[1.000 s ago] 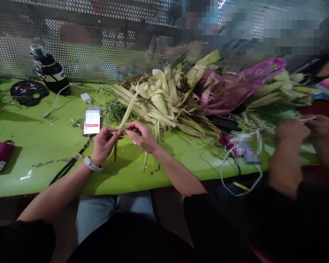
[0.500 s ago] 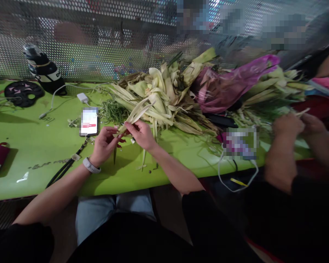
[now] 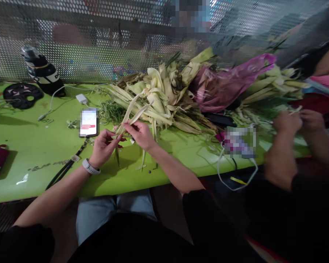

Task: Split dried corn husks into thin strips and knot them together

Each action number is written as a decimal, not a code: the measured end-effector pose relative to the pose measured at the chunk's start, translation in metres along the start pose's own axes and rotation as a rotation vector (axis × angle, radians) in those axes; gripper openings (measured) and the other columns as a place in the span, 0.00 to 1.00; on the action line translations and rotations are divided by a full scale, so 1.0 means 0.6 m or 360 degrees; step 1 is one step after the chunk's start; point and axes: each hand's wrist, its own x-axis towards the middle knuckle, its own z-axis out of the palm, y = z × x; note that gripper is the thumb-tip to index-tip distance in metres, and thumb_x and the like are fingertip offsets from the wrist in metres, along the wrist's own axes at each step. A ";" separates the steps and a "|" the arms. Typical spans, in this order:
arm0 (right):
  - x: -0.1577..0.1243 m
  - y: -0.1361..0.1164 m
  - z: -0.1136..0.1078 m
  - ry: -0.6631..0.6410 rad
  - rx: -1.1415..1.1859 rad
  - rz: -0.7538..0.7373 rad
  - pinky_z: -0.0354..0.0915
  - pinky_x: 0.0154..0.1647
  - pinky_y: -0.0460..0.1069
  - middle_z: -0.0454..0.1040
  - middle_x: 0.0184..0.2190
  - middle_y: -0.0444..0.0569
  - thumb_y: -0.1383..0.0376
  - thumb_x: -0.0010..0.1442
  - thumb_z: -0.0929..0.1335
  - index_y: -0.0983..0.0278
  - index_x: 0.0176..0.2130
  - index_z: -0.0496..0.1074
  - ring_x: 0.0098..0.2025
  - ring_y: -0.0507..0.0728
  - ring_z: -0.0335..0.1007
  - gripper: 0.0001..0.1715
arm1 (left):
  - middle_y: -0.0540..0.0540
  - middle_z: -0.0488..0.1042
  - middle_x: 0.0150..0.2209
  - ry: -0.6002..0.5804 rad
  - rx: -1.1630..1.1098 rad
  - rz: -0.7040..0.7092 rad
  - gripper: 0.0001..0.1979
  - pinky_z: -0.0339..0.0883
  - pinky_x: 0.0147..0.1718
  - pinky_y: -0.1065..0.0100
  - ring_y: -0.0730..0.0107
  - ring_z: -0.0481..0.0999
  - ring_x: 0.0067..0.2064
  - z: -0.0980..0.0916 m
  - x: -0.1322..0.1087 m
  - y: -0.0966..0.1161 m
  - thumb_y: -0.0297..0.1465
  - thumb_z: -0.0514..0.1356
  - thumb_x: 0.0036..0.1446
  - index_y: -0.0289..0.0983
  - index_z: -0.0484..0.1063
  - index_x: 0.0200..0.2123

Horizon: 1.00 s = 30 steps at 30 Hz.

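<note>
My left hand [image 3: 103,146] and my right hand [image 3: 140,133] meet over the green table [image 3: 38,142], both pinched on a long pale corn husk strip [image 3: 131,111]. The strip is split in two above my fingers and points up toward the husk pile [image 3: 159,98]. Its lower end hangs below my left hand. A white band sits on my left wrist.
A phone [image 3: 88,122] lies left of my hands with a white charger [image 3: 81,98] behind it. A dark bottle [image 3: 41,71] stands at the mesh wall. A purple bag [image 3: 224,86] lies on the husks. Another person's hands [image 3: 295,122] work at the right.
The single husk strip is now split into two strands that spread above my hands. My hands stayed together at the same spot; the view shifted slightly.
</note>
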 end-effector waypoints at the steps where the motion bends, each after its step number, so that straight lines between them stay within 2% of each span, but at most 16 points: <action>1: 0.001 0.001 0.000 0.0001 0.0055 0.0016 0.70 0.33 0.48 0.73 0.27 0.44 0.51 0.57 0.72 0.63 0.37 0.77 0.30 0.51 0.70 0.18 | 0.46 0.79 0.30 0.0002 0.0006 -0.0004 0.14 0.81 0.26 0.69 0.62 0.84 0.35 0.000 0.000 0.000 0.33 0.67 0.56 0.36 0.63 0.33; 4: 0.004 0.003 0.001 0.0050 0.0183 0.0055 0.71 0.38 0.49 0.76 0.32 0.45 0.52 0.54 0.74 0.62 0.39 0.76 0.35 0.52 0.72 0.18 | 0.47 0.79 0.30 -0.0005 -0.0028 -0.0061 0.15 0.81 0.26 0.69 0.61 0.84 0.36 0.000 0.001 -0.001 0.35 0.67 0.56 0.37 0.62 0.33; 9: 0.007 0.010 0.002 0.0078 0.0174 0.0107 0.73 0.39 0.50 0.75 0.29 0.45 0.52 0.55 0.73 0.63 0.37 0.75 0.33 0.52 0.71 0.17 | 0.49 0.78 0.30 0.0042 -0.0097 -0.0121 0.16 0.81 0.26 0.70 0.63 0.84 0.35 0.001 0.001 -0.005 0.36 0.65 0.58 0.38 0.59 0.37; 14: 0.007 0.012 0.003 0.0030 0.0225 0.0072 0.73 0.43 0.51 0.76 0.32 0.45 0.52 0.55 0.73 0.62 0.37 0.75 0.35 0.52 0.73 0.18 | 0.49 0.78 0.32 0.0038 -0.0133 -0.0156 0.17 0.80 0.25 0.70 0.63 0.84 0.35 0.001 0.004 -0.003 0.36 0.66 0.57 0.39 0.59 0.39; 19: 0.011 0.006 0.003 0.0046 0.0244 0.0107 0.74 0.41 0.49 0.76 0.32 0.45 0.51 0.53 0.74 0.62 0.38 0.74 0.35 0.52 0.73 0.20 | 0.46 0.80 0.33 -0.0040 -0.0143 -0.0344 0.23 0.81 0.29 0.68 0.60 0.84 0.40 -0.001 0.009 0.000 0.36 0.66 0.57 0.37 0.62 0.52; 26: 0.017 0.014 0.000 0.0083 0.0147 0.0110 0.72 0.37 0.47 0.76 0.32 0.44 0.47 0.53 0.72 0.62 0.40 0.73 0.33 0.52 0.73 0.24 | 0.43 0.82 0.38 -0.0069 -0.0311 -0.0621 0.20 0.79 0.29 0.69 0.60 0.83 0.43 -0.002 0.013 0.003 0.39 0.67 0.54 0.37 0.68 0.46; 30: 0.015 0.008 -0.010 0.0078 -0.0092 0.0080 0.69 0.35 0.46 0.74 0.31 0.45 0.45 0.58 0.68 0.62 0.39 0.72 0.33 0.52 0.72 0.24 | 0.42 0.81 0.41 -0.0055 -0.0323 -0.0657 0.19 0.79 0.31 0.70 0.62 0.83 0.45 -0.003 0.014 0.003 0.38 0.67 0.55 0.37 0.69 0.47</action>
